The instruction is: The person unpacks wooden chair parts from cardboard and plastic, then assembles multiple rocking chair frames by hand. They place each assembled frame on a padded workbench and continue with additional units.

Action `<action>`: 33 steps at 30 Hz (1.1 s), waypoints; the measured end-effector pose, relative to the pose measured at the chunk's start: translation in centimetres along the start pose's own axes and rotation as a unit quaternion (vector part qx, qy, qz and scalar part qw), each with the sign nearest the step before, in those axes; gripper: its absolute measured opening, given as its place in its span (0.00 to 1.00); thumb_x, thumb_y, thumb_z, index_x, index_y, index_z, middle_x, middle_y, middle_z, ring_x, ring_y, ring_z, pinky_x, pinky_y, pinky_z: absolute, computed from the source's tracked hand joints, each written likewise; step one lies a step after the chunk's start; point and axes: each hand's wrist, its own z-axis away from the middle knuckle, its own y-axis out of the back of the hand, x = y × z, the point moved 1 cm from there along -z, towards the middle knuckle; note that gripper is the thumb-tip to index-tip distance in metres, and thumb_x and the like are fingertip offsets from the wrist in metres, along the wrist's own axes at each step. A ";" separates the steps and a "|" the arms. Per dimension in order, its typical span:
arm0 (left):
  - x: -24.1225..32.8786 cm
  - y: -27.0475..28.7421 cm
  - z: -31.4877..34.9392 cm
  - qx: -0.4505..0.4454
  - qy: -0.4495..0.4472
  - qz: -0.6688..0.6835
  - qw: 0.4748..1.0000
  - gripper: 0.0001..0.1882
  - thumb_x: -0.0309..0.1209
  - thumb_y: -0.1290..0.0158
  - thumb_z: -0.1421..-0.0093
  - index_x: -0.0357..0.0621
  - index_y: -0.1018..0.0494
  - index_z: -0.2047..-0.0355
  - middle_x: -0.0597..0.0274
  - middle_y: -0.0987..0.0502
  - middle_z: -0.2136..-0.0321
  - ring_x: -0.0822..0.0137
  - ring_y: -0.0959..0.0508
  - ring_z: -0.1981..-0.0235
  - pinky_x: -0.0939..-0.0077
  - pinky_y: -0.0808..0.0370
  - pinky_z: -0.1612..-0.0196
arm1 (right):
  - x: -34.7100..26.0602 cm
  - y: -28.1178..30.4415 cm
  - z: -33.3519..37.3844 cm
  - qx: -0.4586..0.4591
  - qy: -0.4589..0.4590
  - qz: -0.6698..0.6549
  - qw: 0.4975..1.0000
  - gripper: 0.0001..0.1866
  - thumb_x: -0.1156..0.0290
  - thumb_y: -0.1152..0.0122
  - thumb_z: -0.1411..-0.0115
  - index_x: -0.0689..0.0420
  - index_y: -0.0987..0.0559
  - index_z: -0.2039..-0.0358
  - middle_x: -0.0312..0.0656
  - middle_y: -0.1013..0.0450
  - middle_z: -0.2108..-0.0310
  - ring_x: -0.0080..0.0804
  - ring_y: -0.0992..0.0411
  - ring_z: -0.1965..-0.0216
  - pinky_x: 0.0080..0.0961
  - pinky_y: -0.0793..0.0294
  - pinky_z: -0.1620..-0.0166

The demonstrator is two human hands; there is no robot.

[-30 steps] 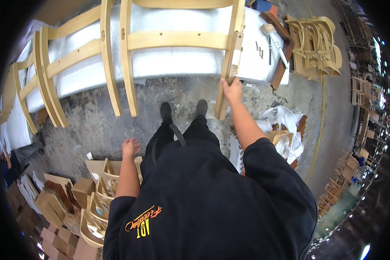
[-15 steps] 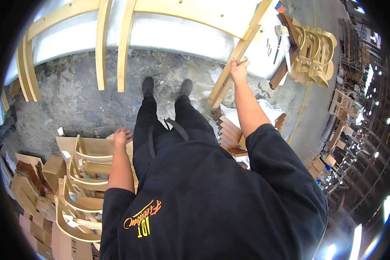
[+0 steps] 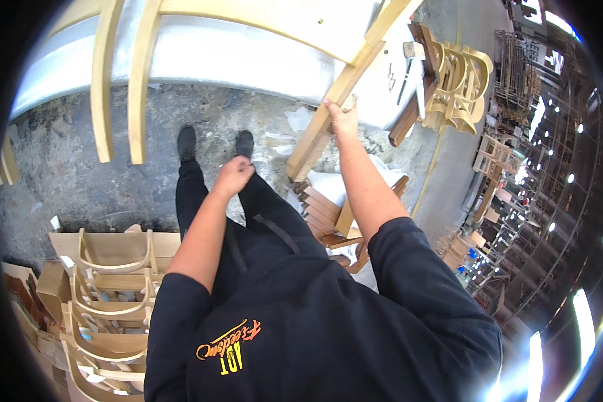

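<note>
My right hand is closed around the edge of a pale wooden leg, which juts toward me from a large wooden frame. A small pale piece shows at its fingertips; I cannot tell whether it is held. In front of my thighs, clear of the frame, my left hand has its fingers curled, and their contents are hidden. The frame lies on a white-covered work surface. Two more curved legs, a left one and a right one, overhang the floor.
A brush and thin tools lie by a dark brown wooden piece. Curved wooden chair parts are stacked beyond. Brown wooden pieces stand near my right leg. Several pale curved frames and cardboard sit at left.
My left hand has swung from beside the stacked frames to in front of my thighs, its fingers now curled. My right hand stays on the leg. The whole view has shifted.
</note>
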 end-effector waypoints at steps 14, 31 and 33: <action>12.0 -16.3 -3.8 0.117 -0.042 -0.096 0.988 0.54 0.37 0.32 0.49 0.34 0.51 0.28 0.35 0.35 0.37 0.40 0.30 0.38 0.55 0.29 0.37 | -3.0 1.0 2.1 0.034 0.020 0.265 0.963 0.35 0.57 0.31 0.41 0.69 0.35 0.44 0.67 0.23 0.53 0.63 0.23 0.50 0.46 0.26 0.44; 12.8 -11.9 -5.3 -0.046 -0.019 -0.047 0.998 0.52 0.48 0.23 0.61 0.35 0.36 0.42 0.36 0.20 0.52 0.43 0.20 0.48 0.58 0.25 0.43 | -4.5 2.0 0.4 -0.072 -0.003 0.391 0.918 0.46 0.48 0.37 0.39 0.79 0.42 0.42 0.74 0.24 0.56 0.66 0.22 0.52 0.45 0.24 0.47; 12.6 -11.4 -5.4 -0.043 -0.021 -0.038 0.998 0.53 0.49 0.23 0.61 0.36 0.37 0.41 0.35 0.21 0.51 0.43 0.21 0.47 0.58 0.26 0.43 | -4.5 1.5 0.6 -0.055 0.006 0.398 0.916 0.45 0.48 0.35 0.39 0.78 0.41 0.42 0.73 0.24 0.57 0.65 0.22 0.52 0.46 0.23 0.47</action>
